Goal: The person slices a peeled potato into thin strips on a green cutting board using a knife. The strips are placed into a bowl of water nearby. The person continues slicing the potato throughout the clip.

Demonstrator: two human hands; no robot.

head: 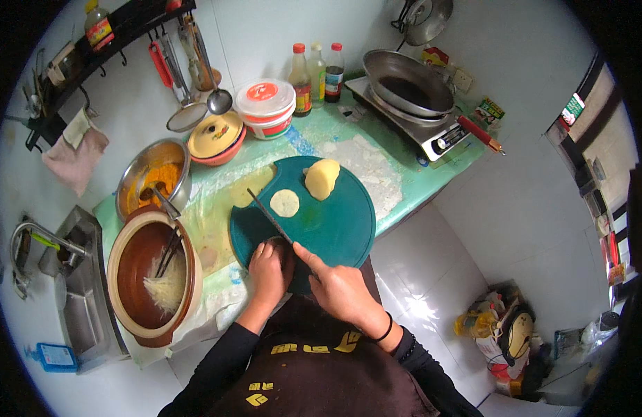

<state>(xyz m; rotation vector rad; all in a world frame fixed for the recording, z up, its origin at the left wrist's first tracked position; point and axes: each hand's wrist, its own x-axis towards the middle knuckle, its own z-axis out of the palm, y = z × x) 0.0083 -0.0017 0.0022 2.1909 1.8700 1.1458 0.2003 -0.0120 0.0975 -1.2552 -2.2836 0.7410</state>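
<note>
A round green cutting board (pixel 347 229) lies at the counter's front edge. My right hand (pixel 342 292) grips a kitchen knife (pixel 270 216), its index finger stretched along the spine. The blade points away to the upper left and is seen nearly edge-on. Close by on its left, my left hand (pixel 269 273) rests at the board's near edge with curled fingers; whether anything is under them is hidden. Beyond the knife lie a round pale slice (pixel 284 203) and a peeled, cut piece that looks like potato (pixel 322 179).
Left of the board stands a brown crock (pixel 131 281) holding pale shreds (pixel 167 292) and dark chopsticks (pixel 169 253). Behind it, a steel bowl (pixel 124 182) contains orange mash and a spoon. A wok (pixel 409 88) sits on a cooktop (pixel 438 148) at the back right. A sink (pixel 84 318) is at far left.
</note>
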